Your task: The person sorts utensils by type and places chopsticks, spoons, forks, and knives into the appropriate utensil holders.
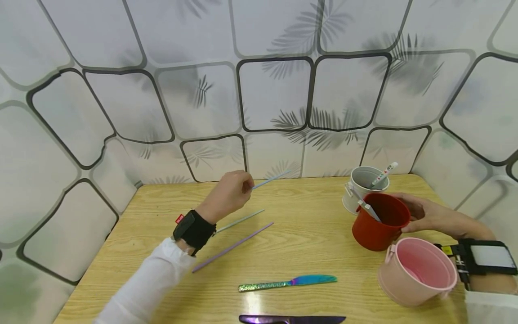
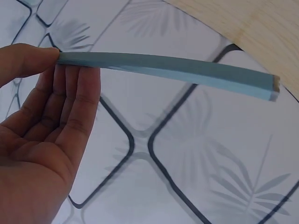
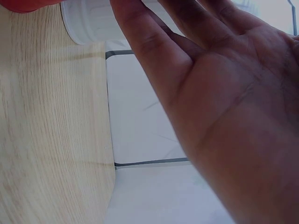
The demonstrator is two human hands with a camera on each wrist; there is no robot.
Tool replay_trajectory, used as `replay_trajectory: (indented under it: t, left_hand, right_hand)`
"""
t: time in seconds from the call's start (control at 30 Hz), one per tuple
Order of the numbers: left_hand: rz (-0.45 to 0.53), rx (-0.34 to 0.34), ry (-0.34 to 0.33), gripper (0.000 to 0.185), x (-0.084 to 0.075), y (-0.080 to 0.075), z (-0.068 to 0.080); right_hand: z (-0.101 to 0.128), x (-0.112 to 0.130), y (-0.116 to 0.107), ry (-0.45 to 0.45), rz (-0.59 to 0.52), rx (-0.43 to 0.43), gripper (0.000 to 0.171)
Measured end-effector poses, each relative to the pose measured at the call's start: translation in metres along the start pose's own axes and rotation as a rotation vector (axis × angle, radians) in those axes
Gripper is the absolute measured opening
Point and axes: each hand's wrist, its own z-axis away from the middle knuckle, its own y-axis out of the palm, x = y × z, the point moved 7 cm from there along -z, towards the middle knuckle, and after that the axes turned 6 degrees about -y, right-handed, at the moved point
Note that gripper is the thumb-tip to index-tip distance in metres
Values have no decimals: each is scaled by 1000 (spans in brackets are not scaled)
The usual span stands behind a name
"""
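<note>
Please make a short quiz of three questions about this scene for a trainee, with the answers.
1. True or false: the left hand pinches a blue chopstick above the table.
2. Which bucket does the right hand touch? A white, B red, C pink
3. Fill in: two ___ lie near the front table edge.

Key: 1 true. 2 B, the red bucket. 3 knives, a rainbow knife and a purple knife.

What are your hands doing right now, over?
Left hand pinches blue chopstick, lifted off table. Right hand open, fingers against red bucket. Second blue chopstick and purple chopstick lie below, apart.
</note>
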Motion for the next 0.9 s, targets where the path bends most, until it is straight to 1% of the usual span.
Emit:
replay_trajectory:
  t: [0.13, 0.33, 0.5, 0.7, 0.9]
  left_hand:
    - [33, -3, 22, 15, -12, 2, -3]
    - [78, -9, 81, 13, -35, 7, -5]
    - [110, -51, 133, 11, -53, 8, -10]
    - [165, -104, 204, 11, -75, 5, -19]
    - [220, -144, 252, 11, -93, 3, -28]
  right_hand:
    - [0, -2, 0, 6, -9, 2, 65]
    - [0, -3, 0, 7, -27, 8, 66]
    - [0, 0, 1, -16, -36, 21, 66]
    - [0, 0, 1, -12, -52, 24, 66]
    - [-1, -1, 1, -37, -59, 38, 66]
